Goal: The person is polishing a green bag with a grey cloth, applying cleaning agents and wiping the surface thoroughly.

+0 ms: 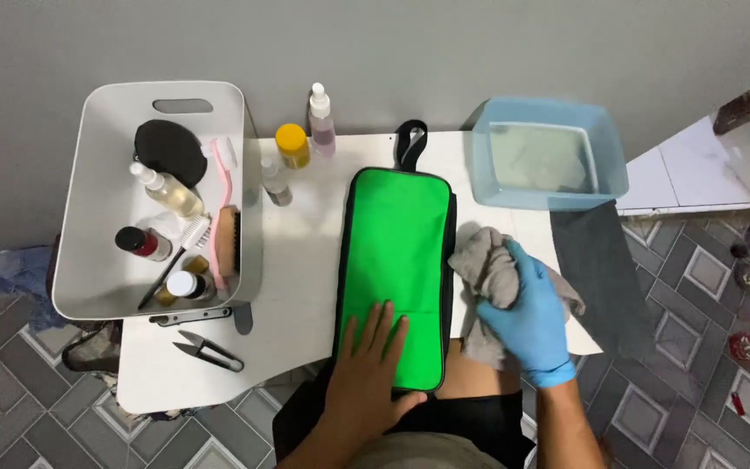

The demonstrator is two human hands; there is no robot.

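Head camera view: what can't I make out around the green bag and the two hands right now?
- Green bag: its near end lies under the left hand; its underside is hidden.
- Grey cloth: partly covered by the gloved right hand, so the grip is unclear.
- Blue basin: contents hazy through its translucent walls.
- White bin: the bottles and brushes overlap; their labels are too small.
- Both forearms are cut off by the bottom edge.

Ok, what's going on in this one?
A person sits at a small white table with a green pouch lying flat on it. The bare left hand presses flat on the pouch's near end, while the right hand, in a blue glove, holds a bunched grey cloth against the pouch's right edge. A blue basin stands behind, and a white tub of bottles and brushes stands to the left.
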